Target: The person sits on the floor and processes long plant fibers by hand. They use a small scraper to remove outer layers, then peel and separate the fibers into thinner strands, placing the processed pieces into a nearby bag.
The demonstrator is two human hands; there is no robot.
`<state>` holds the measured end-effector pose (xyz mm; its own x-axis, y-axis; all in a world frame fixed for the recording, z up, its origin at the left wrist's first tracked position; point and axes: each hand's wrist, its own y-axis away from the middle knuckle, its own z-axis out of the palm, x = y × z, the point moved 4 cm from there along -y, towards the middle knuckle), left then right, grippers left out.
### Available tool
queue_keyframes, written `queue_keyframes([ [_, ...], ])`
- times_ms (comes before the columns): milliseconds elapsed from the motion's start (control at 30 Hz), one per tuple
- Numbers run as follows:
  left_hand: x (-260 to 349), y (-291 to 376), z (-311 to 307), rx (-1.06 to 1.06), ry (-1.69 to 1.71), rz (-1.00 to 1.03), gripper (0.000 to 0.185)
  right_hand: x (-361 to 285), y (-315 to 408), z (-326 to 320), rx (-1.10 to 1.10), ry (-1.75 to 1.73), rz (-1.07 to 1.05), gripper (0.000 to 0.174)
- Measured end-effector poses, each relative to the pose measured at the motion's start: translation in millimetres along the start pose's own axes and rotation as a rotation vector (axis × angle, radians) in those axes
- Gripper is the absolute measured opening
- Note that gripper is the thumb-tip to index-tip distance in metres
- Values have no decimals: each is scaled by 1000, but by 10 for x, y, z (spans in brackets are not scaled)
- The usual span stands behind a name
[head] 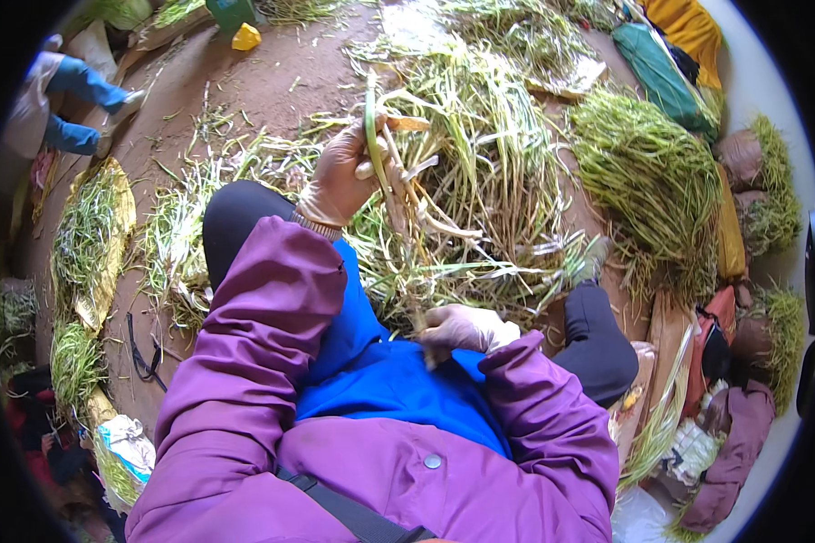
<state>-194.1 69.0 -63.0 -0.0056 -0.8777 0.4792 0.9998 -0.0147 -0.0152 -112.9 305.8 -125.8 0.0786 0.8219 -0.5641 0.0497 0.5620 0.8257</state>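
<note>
My left hand (345, 170), in a dirty pale glove, is raised over the heap and grips a few long plant stalks (395, 153), green and tan, near their upper part. The stalks hang down and to the right. My right hand (463, 328), also gloved, is low at my lap, its fingers closed on the blurred brown lower end of plant matter (421, 315); how it is held is partly hidden. Between my knees and beyond lies a large loose heap of green and yellowish stalks (489, 149). A blue cloth (401, 387) covers my lap.
A dense green bundle of stalks (648, 176) lies at the right, beside a green sack (659, 75). More stalks lie on a yellow sack (109, 258) at the left. A person in blue trousers (85, 85) is at the upper left. A black strap (142, 356) lies on the brown floor.
</note>
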Motion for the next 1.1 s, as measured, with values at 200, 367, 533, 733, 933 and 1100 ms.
queue_keyframes([
  [200,316,258,390,-292,-72,69,20,601,239,-638,589,368,195,37],
  [367,-74,304,411,34,-737,-114,24,-67,543,-1090,915,-200,-445,37],
  [533,-661,391,429,73,-882,-413,24,-795,552,-1006,859,-291,-772,34],
  [733,-749,390,314,17,-1096,-509,24,-734,535,-1008,850,-574,-727,23],
  [933,-362,221,256,106,-756,-171,36,-546,675,-895,757,-631,-664,19],
  [1100,-553,252,344,123,-446,-260,36,-607,634,-728,645,-571,-664,21],
])
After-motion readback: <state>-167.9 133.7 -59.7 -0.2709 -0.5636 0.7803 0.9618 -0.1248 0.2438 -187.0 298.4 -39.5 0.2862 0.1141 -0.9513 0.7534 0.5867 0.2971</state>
